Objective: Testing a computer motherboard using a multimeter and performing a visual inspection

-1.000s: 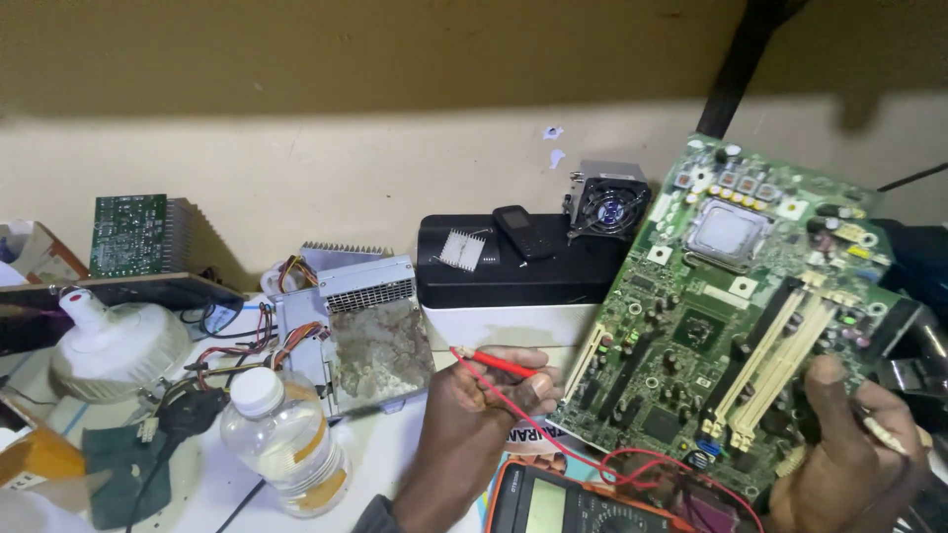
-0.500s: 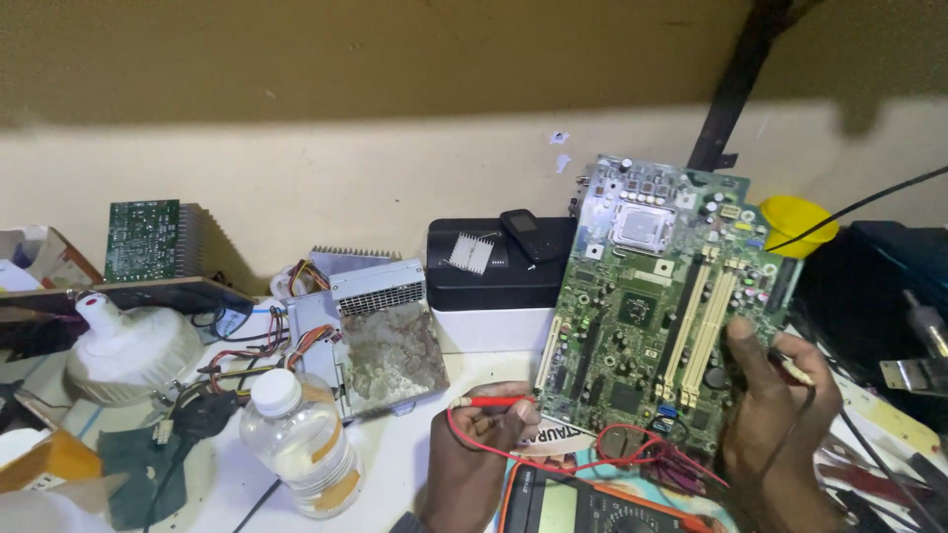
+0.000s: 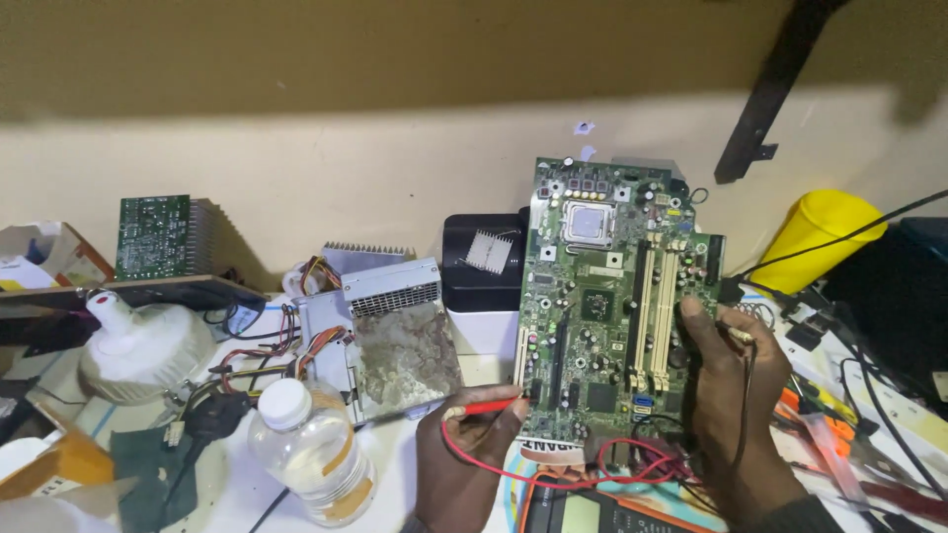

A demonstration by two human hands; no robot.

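Note:
A green computer motherboard stands upright near the middle of the bench. My right hand grips its right edge, thumb on the board's face, and also holds a thin black probe lead. My left hand pinches a red probe whose tip touches the board's lower left edge. Red wire loops from the probe down to a multimeter lying at the bottom edge of the view.
A dusty grey power supply with coloured wires lies left of the board. A clear plastic bottle stands front left, a white lamp bulb farther left. A black box sits behind; a yellow container and tools are at right.
The motherboard has swung from tilted to upright and shifted left toward the centre. My left hand brought the red probe tip onto its lower left edge.

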